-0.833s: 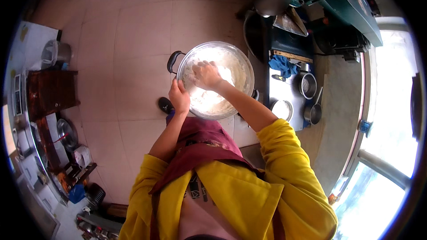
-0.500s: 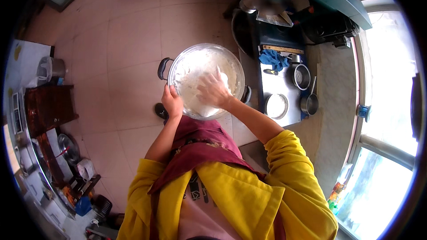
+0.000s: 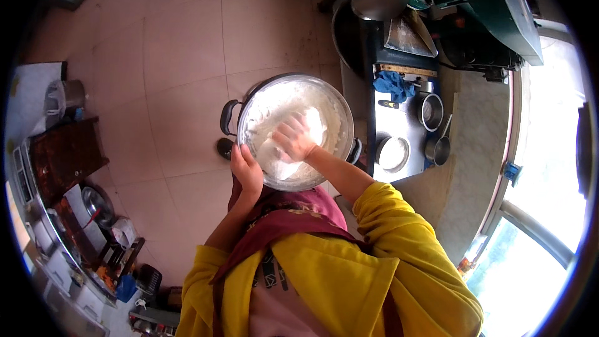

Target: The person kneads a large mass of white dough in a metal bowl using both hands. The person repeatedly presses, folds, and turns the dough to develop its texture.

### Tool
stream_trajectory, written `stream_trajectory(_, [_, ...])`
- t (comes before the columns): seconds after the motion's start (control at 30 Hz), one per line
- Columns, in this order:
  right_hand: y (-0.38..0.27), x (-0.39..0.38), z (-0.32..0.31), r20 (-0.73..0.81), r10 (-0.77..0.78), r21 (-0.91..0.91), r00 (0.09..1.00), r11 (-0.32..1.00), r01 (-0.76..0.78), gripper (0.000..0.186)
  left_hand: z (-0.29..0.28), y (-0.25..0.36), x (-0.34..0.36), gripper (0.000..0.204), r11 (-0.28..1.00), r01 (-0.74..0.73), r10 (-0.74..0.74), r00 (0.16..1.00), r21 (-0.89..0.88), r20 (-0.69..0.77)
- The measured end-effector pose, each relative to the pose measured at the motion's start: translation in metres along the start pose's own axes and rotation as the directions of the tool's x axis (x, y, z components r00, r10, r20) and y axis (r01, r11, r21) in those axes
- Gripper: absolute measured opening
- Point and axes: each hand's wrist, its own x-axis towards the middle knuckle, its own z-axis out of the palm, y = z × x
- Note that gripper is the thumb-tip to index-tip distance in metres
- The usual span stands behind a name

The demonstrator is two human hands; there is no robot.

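Note:
A wide round metal pot [image 3: 345, 107] with two black side handles [image 3: 227, 117] is in front of me, tilted so that I see into it. Loose white flour [image 3: 318, 123] covers its bottom and dusts its inner wall. At the near left rim, my left hand [image 3: 247, 173] is closed on the pot, thumb up along the edge and the other fingers hidden behind it. My right hand [image 3: 295, 139] is inside, its fingers curled into the flour with the fingertips hidden.
On the right, a counter [image 3: 399, 134] holds a blue cloth [image 3: 393, 86], a round pan with white contents [image 3: 393, 154], a metal bowl [image 3: 430, 112] and a small saucepan [image 3: 439, 150]. A dustpan-like metal scoop [image 3: 409, 36] lies beyond. A brown cabinet [image 3: 68, 155] stands left on the tiled floor [image 3: 184, 43].
My right hand's spread fingers have curled into the flour, and the hand has shifted slightly left. The pot and my left hand sit lower in view, the pot tilted more toward me.

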Motion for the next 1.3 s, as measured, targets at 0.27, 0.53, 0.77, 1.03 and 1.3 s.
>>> stream_trajectory(0.27, [0.015,0.047,0.022,0.035,0.013,0.085,0.999,0.996,-0.016,0.026,-0.002,0.001,0.0,0.021,0.995,0.08,-0.083,0.995,0.053,0.059])
stream_trajectory(0.53, [0.013,0.053,0.029,-0.049,0.064,0.013,0.997,0.998,-0.064,0.019,0.003,-0.013,-0.004,0.028,0.994,0.027,-0.028,1.0,0.105,0.004])
stream_trajectory(0.77, [-0.001,0.059,0.006,0.224,0.328,-0.218,0.918,0.935,-0.28,0.039,0.005,0.001,0.006,0.027,1.0,-0.026,0.026,0.999,0.014,-0.04])
stream_trajectory(1.03, [-0.006,0.031,-0.065,0.626,0.604,-0.305,0.493,0.771,-0.558,0.086,0.014,0.007,-0.007,0.029,0.998,0.001,0.0,1.0,0.059,-0.012])
stream_trajectory(1.3, [-0.019,-0.039,-0.026,0.507,0.434,-0.156,0.744,0.896,-0.416,0.02,0.018,0.004,-0.012,0.027,0.999,0.029,-0.028,0.998,0.016,-0.056])
